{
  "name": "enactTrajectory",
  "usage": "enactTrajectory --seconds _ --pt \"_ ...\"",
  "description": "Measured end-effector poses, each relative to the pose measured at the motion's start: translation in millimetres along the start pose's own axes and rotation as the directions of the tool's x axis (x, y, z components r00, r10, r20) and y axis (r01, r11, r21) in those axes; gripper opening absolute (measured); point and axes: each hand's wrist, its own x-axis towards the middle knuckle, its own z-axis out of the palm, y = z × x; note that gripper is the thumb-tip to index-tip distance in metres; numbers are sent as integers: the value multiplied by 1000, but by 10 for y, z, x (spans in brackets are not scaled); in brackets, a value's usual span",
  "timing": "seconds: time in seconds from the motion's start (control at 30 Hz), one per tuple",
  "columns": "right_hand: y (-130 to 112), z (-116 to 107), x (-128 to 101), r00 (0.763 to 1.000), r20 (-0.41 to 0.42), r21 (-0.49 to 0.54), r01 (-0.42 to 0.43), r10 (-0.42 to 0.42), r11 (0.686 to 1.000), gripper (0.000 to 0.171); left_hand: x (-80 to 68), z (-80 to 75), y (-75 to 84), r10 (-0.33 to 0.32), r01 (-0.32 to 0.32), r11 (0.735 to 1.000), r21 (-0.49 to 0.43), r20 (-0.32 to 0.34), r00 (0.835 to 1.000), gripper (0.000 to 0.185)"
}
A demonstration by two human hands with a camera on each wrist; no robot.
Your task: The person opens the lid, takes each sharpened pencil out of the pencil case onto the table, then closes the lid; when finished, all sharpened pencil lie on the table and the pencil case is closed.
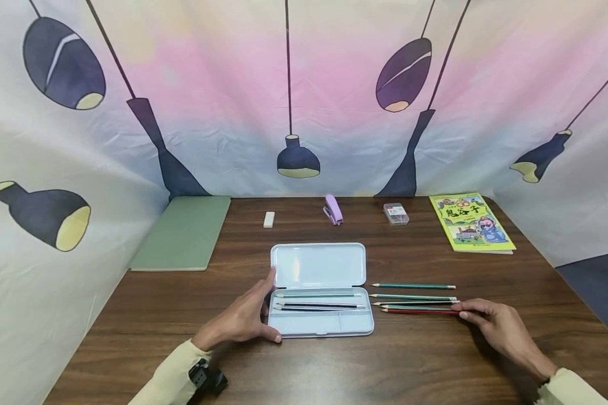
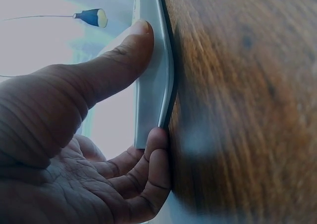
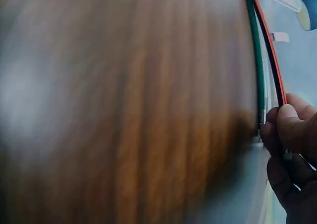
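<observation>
Two hands are at work on a brown wooden table (image 1: pixel 436 360). Left hand (image 1: pixel 243 320) grips the left end of an open pale blue pencil case (image 1: pixel 320 289), thumb on the hinge side and fingers curled round the near corner; the left wrist view confirms thumb and fingertips touching the case edge. Three pencils lie inside the tray. Right hand (image 1: pixel 501 329) pinches the back end of a red pencil (image 1: pixel 418 311), which lies flat on the table just right of the case, nearest the person in a row of loose green pencils (image 1: pixel 412 286). Along the far edge: a green notebook (image 1: pixel 184 233), a white eraser (image 1: pixel 269 219), a purple stapler (image 1: pixel 332 210), a small clear box (image 1: pixel 396 214) and a yellow-green book (image 1: pixel 470 222).
</observation>
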Motion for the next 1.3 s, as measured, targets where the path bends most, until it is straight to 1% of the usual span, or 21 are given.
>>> enactTrajectory --seconds 0.13,0.27,0.4,0.5,0.57,0.63,0.73,0.87,0.97,1.07,1.13,1.23,1.3 --pt "-6 25 -17 999 0 -28 49 -49 998 30 -20 10 -1 -9 9 1000 -6 2 1000 128" --pt "-9 40 -12 998 8 -69 67 -67 995 31 -34 7 -1 -17 17 1000 -7 2 1000 128" --pt "-34 39 21 999 34 -61 25 -23 998 26 -36 0 -1 -18 18 1000 -7 -7 1000 128" --pt "-92 35 64 999 49 -26 -19 20 999 19 -37 -3 -1 -17 16 1000 -7 -12 1000 128" --pt "-155 41 113 998 53 -1 -25 25 1000 15 -40 -2 0 -17 17 1000 -8 -13 1000 129" --pt "-233 63 181 999 51 24 2 -4 1000 13 -46 -1 3 -21 21 1000 -9 -13 1000 128" --pt "-371 98 312 996 72 64 53 -58 997 9 -42 -3 12 -18 18 1000 -6 -11 1000 128" --pt "-602 169 532 985 106 135 123 -137 983 9 -5 -15 20 -7 7 1000 1 -10 1000 128" --pt "-804 273 683 966 124 188 201 -226 962 12 17 -24 20 1 -1 1000 1 -6 1000 128" --pt "-1001 406 776 935 156 243 277 -319 930 13 22 -26 21 6 -6 1000 -4 -2 1000 128" --pt "-1117 499 810 911 195 272 306 -363 913 15 21 -24 20 6 -6 1000 -3 1 1000 128" --pt "-1255 629 826 875 260 275 339 -409 900 17 13 -18 19 -5 5 1000 4 2 1000 128" --pt "-1316 704 816 848 298 229 382 -438 895 20 3 -9 14 -16 16 1000 8 5 1000 128"
